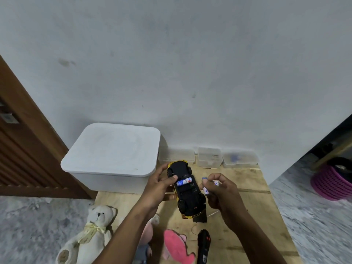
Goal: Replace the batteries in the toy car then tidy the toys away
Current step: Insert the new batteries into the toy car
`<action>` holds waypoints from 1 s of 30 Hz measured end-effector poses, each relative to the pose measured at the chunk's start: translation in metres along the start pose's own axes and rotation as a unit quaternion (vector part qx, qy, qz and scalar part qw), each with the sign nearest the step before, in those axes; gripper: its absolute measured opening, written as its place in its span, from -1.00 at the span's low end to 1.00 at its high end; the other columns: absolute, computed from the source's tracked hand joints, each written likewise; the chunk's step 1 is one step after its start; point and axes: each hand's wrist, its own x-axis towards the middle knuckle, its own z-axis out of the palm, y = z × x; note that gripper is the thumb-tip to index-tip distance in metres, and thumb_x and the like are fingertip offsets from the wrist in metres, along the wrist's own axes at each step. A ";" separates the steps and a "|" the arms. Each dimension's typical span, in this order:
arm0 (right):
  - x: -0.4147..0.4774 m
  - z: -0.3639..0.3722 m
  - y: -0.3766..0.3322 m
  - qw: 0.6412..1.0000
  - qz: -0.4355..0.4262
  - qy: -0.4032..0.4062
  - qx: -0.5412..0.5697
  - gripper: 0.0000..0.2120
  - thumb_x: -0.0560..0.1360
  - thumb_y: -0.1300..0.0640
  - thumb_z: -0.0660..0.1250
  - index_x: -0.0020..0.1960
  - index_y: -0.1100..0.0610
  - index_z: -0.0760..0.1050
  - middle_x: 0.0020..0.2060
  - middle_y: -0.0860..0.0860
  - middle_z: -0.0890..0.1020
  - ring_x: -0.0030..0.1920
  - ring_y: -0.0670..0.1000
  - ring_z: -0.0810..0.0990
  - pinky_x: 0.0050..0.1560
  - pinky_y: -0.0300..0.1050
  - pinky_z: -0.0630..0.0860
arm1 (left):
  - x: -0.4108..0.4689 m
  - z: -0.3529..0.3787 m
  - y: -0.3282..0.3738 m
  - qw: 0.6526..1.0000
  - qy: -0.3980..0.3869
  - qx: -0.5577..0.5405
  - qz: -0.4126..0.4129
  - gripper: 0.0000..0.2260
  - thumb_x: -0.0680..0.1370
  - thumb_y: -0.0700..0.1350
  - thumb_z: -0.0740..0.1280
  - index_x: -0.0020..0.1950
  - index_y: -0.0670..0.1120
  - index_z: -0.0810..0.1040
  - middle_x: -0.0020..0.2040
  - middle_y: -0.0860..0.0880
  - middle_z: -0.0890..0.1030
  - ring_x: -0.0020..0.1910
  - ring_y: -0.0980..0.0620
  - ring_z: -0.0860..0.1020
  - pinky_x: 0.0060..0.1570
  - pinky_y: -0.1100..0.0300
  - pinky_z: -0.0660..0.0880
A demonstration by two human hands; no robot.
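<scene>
Near: black remote [203, 242] and pink plush [176, 244] on our desk [257, 206]; white teddy bear [93, 229] on the floor, left.
Toy car [187, 195]: held belly-up above the desk, yellow body, black underside, one blue-white battery [184, 182] in its open bay.
Left hand [162, 185]: our fingers wrap the car's left side.
Right hand [219, 191]: just right of the car, fingers pinching batteries [206, 191].
Far: white lidded bin [112, 153], clear containers [209, 157] by the wall.
</scene>
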 end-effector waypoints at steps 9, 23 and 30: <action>-0.006 -0.002 -0.009 0.990 0.032 -0.132 -0.025 -0.74 0.53 0.20 0.39 0.21 0.05 0.60 -0.19 0.05 0.65 -0.36 -0.07 0.53 -0.41 -0.24 0.42 | -0.002 0.002 -0.001 1.000 0.002 -0.004 0.003 -0.63 0.60 -0.24 0.36 0.36 0.07 0.52 0.01 -0.06 0.70 -0.22 -0.02 0.67 -0.33 0.16 0.58; 0.001 0.024 -0.002 0.905 -0.189 -0.014 -0.381 -0.77 0.35 0.04 0.55 0.00 -0.04 0.71 -0.28 -0.19 0.69 -0.20 -0.16 0.67 -0.07 -0.10 0.63 | -0.004 0.002 0.002 0.999 -0.013 0.022 0.019 -0.59 0.61 -0.21 0.37 0.41 0.11 0.47 -0.05 0.04 0.75 -0.13 -0.04 0.71 -0.21 0.08 0.63; 0.001 0.035 0.010 0.877 -0.250 0.018 -0.410 -0.69 0.38 -0.18 0.35 -0.01 -0.06 0.71 -0.19 -0.11 0.73 -0.22 -0.12 0.67 -0.20 -0.06 0.62 | -0.006 0.002 0.003 1.000 -0.016 0.014 0.022 -0.57 0.60 -0.23 0.38 0.42 0.07 0.46 -0.03 0.00 0.75 -0.18 0.01 0.70 -0.30 0.15 0.61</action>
